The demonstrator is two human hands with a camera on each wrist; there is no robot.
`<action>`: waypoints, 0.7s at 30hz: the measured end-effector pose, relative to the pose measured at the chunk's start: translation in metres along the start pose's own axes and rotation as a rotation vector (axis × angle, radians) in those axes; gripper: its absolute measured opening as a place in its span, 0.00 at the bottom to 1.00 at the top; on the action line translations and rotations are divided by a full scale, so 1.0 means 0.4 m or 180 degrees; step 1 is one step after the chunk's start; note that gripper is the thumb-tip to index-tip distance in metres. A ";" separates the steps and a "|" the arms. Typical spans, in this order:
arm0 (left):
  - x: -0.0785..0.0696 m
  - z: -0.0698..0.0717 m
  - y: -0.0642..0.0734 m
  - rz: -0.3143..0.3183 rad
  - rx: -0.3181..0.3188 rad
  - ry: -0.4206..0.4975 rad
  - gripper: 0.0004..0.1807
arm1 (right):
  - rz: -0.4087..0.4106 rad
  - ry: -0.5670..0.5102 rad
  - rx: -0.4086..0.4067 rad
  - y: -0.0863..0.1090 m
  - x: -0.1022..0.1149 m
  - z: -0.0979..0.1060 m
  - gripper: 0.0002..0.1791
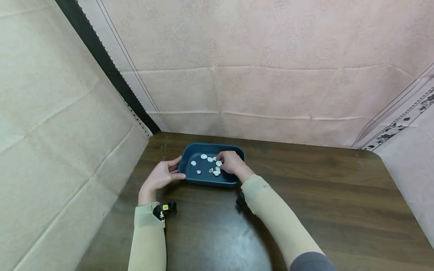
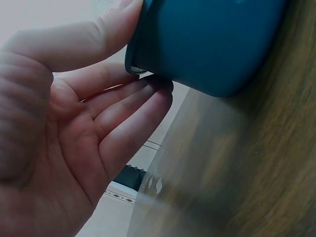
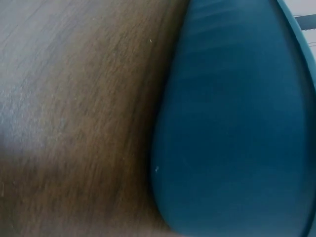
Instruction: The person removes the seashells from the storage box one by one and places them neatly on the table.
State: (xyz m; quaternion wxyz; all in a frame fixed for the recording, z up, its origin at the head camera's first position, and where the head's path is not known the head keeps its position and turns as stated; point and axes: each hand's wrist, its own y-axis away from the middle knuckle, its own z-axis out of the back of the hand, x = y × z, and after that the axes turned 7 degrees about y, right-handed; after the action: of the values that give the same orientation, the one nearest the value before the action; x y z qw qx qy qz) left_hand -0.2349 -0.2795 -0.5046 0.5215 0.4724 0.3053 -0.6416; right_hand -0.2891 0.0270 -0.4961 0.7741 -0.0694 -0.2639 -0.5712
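A dark blue rectangular tray [image 1: 207, 182] stands on the table with several small white pieces, perhaps seashells [image 1: 204, 156], scattered on its floor. My left hand [image 1: 162, 175] holds the tray's left end, thumb at the near corner and fingers at the end wall. In the left wrist view, the left hand [image 2: 94, 113] has its thumb on one side of the tray's corner [image 2: 207, 49] and fingertips on the other. Inside the tray, my right hand [image 1: 232, 162] reaches down with bent fingers beside a white piece [image 1: 218, 163]; whether it pinches that piece is unclear.
The brown wooden table [image 1: 305, 188] extends to the right and in front of the tray. Pale patterned cloth [image 1: 271, 94] hangs behind the table, with more cloth [image 1: 68, 150] on the left. The tray's outer wall [image 3: 232, 128] fills much of the right wrist view.
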 end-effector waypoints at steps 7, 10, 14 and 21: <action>0.002 0.000 0.000 -0.0015 0.0006 -0.0015 0.45 | -0.0065 0.0072 0.0008 0.005 0.006 -0.001 0.14; 0.002 -0.001 -0.001 -0.0041 0.0006 0.0024 0.45 | -0.0071 0.0091 0.0006 0.006 0.009 -0.002 0.15; 0.001 -0.002 -0.003 -0.0077 0.0020 0.0089 0.45 | -0.0042 0.0126 0.0006 0.007 0.010 -0.002 0.16; 0.003 -0.002 -0.002 -0.0071 0.0039 0.0060 0.45 | -0.0003 0.0171 -0.0007 0.009 0.008 -0.003 0.15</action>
State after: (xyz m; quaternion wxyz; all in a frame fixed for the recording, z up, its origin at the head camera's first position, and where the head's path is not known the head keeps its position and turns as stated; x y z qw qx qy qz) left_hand -0.2355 -0.2790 -0.5060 0.5085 0.4781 0.3116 -0.6448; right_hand -0.2847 0.0249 -0.4949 0.7806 -0.0549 -0.2425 -0.5735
